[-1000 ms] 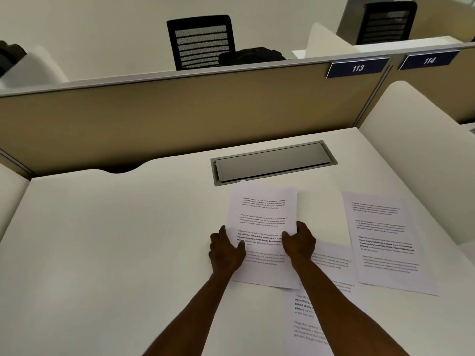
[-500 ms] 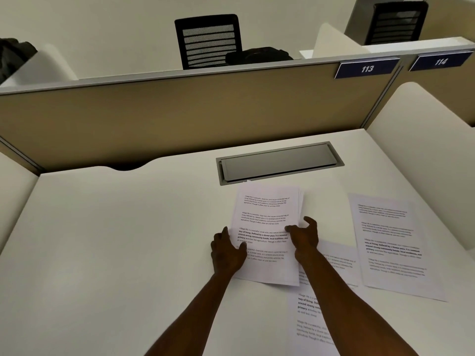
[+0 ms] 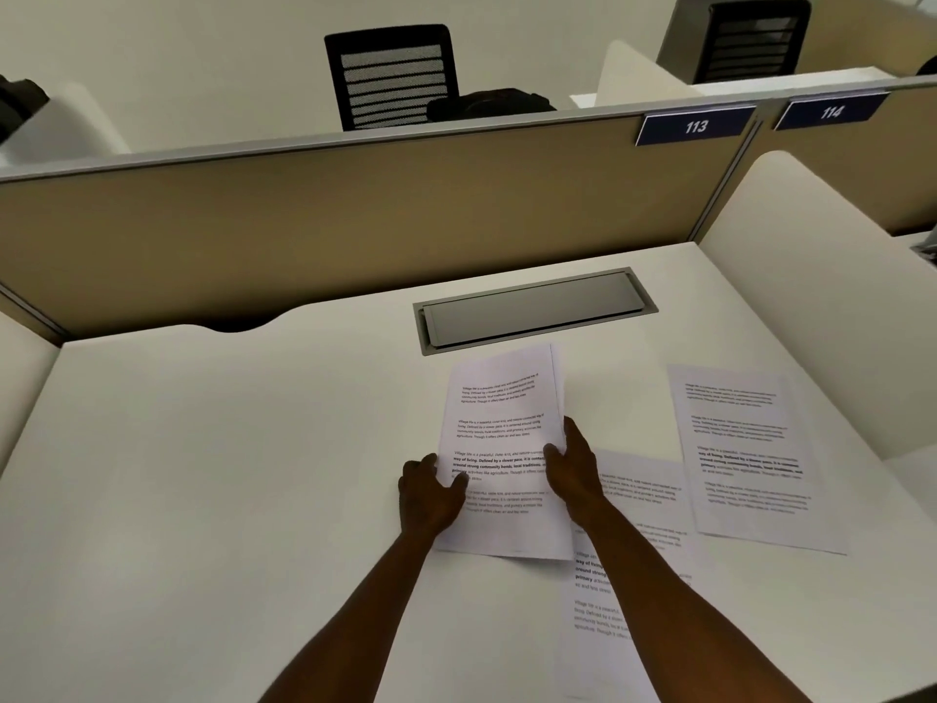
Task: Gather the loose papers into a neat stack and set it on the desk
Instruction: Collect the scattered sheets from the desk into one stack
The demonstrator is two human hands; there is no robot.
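Since half a second ago, the right hand (image 3: 573,466) has dropped from a raised, spread pose back onto the right edge of the small stack of papers (image 3: 502,449), fingers lying along that edge and thumb on top, a loose hold rather than a full clasp. Opposite it, the left hand (image 3: 428,492) rests at the stack's left edge, fingers curled, thumb pressing the top sheet. That stack lies on the white surface (image 3: 203,474) just in front of the grey cable hatch (image 3: 532,309), its sheets slightly offset. Two loose sheets (image 3: 634,550) lie partly under the right forearm, overlapping; another sheet (image 3: 750,449) lies apart to the right.
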